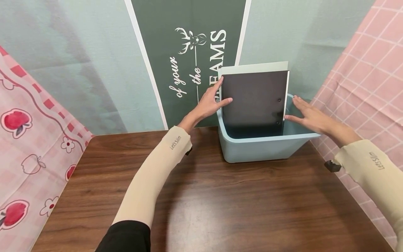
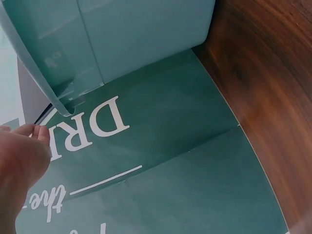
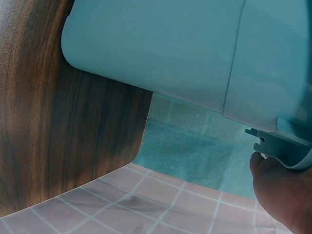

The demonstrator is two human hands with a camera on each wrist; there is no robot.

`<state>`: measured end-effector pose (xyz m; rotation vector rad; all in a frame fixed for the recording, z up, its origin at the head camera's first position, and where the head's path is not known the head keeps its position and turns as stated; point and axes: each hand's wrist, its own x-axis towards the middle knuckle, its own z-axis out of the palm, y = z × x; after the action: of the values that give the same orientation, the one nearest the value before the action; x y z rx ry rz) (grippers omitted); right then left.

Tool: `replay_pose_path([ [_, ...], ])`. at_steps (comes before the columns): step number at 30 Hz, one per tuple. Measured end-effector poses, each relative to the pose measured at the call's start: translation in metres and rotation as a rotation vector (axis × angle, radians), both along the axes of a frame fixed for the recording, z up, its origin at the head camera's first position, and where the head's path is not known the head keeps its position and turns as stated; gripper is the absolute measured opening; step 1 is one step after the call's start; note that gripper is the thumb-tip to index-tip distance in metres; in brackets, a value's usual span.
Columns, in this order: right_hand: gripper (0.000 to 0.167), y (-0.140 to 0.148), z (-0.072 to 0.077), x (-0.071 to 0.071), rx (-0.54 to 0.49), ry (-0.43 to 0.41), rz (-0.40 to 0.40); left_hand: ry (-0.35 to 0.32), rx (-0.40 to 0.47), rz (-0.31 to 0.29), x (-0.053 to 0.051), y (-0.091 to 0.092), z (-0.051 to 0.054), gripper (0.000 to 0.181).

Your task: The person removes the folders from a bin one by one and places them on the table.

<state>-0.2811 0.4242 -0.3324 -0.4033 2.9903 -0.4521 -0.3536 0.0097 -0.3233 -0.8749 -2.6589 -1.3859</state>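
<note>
Panel (image 1: 252,99) in bin (image 1: 258,149), hands (image 1: 207,102) (image 1: 312,114) at edges (image 1: 286,92), apparently touching

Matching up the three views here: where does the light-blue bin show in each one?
Head: right of centre, the light-blue bin stands at the table's far side.
Left wrist: light-blue bin across the top, left and centre.
Right wrist: light-blue bin fills the top, centre to right.
Shared landmark: the brown wooden table.

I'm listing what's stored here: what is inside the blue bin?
A dark panel stands in the blue bin, rising above its rim, a pale panel behind it. The front wall hides the floor and their lower ends.
</note>
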Motion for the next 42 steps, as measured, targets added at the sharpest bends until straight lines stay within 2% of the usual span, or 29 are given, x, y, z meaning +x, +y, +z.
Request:
replay_pose_path([
  [4, 0.095, -0.001, 0.000, 0.001, -0.011, -0.004, -0.002, -0.004, 0.009, -0.008, -0.001, 0.000, 0.001, 0.095],
  [8, 0.095, -0.002, 0.000, 0.002, -0.024, -0.013, -0.004, 0.009, 0.013, -0.009, -0.007, 0.000, 0.004, 0.093],
  [13, 0.094, -0.001, -0.001, 0.004, -0.033, -0.023, -0.011, 0.021, -0.008, -0.012, -0.014, 0.002, 0.008, 0.092],
  [19, 0.094, -0.001, -0.001, 0.006, -0.036, -0.025, -0.015, 0.028, -0.035, -0.011, -0.016, 0.003, 0.010, 0.093],
  [34, 0.094, -0.006, 0.005, 0.013, -0.038, -0.029, -0.031, 0.160, -0.143, 0.031, -0.022, 0.006, 0.018, 0.083],
  [38, 0.093, -0.006, 0.005, 0.014, -0.037, -0.030, -0.030, 0.174, -0.163, 0.048, -0.023, 0.006, 0.019, 0.083],
  [42, 0.093, -0.006, 0.006, 0.014, -0.038, -0.028, -0.029, 0.166, -0.143, 0.052, -0.024, 0.006, 0.019, 0.084],
])
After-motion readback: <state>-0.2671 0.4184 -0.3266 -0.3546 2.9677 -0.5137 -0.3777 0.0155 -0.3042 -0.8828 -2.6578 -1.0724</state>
